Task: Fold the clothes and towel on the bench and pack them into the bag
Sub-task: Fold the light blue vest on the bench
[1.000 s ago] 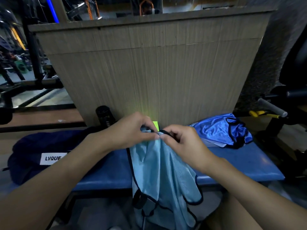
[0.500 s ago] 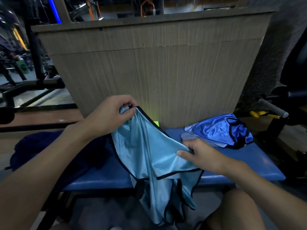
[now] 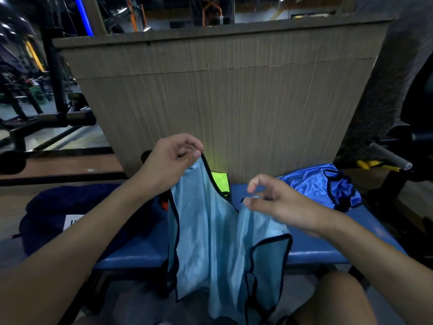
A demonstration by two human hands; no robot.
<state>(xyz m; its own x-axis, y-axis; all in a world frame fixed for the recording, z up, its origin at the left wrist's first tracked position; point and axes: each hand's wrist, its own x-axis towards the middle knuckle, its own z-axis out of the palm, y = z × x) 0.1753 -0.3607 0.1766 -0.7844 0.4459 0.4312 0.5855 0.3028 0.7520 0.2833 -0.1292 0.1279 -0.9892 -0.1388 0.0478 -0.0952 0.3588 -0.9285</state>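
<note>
Two hands, two straps: a second ago you had both sets of fingers bunched together at the top of the light blue vest (image 3: 206, 242), and you had now drawn them apart. Your left hand (image 3: 173, 160) was up and to the left, thumb and fingers pinching the tip of one shoulder strap. Your right hand (image 3: 281, 202) had come off the vest's side and sat lower and to the right, thumb and curled forefinger nipping the top of the other strap, though that hold looked loose. That opened the vest out flat between your hands, so I judged you were squaring it up for a first fold, with packing some way off. It hung over the near edge of the bench (image 3: 316, 245), lower half dangling toward the floor. The cloth was thin, slippery and glossy, with a fine mesh weave, soft vertical ripples and black binding along every edge, so it looked likely to slide. The bench was a smooth padded blue slab. On its far right lay a crumpled royal blue vest (image 3: 314, 184), shinier, same black trim. The dark navy bag (image 3: 46, 214) slumped at the left with a white label (image 3: 71, 221), and a neon yellow cloth (image 3: 220, 181) peeked out behind, against the wood-grain panel (image 3: 222, 102).
</note>
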